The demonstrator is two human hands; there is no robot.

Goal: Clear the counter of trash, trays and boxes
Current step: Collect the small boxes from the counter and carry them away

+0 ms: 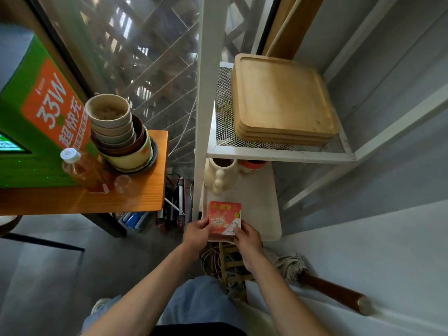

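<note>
While we look down from head height, these are the things we can make out:

Red box: a small red box (225,220) with printed labels sits low in the centre of the frame, over the near end of the lower white shelf (257,204); we cannot tell whether it rests on the shelf or is held just above it.
Left hand: our left hand (196,232) grips the box's left edge, fingers curled round it.
Right hand: our right hand (247,238) holds the box's lower right corner, thumb on the printed face, the other fingers wrapped behind.
Wooden trays: a stack of wooden trays (282,100) lies on the mesh shelf (224,132), upper right of centre.
Jug: a cream jug (219,175) stands at the far end of the lower shelf, well apart from the box.
Counter: an orange wooden counter (145,190) fills the left middle of the frame.
Bowls: a tilted stack of bowls (118,134) stands on the counter's right part.
Bottle: a bottle (82,169) with a white cap stands just beside the bowls, lower left of them.
Green box: a large green box (31,112) with an orange panel occupies the left edge.
Mop: a mop (294,265) lies at lower right on the floor.
</note>
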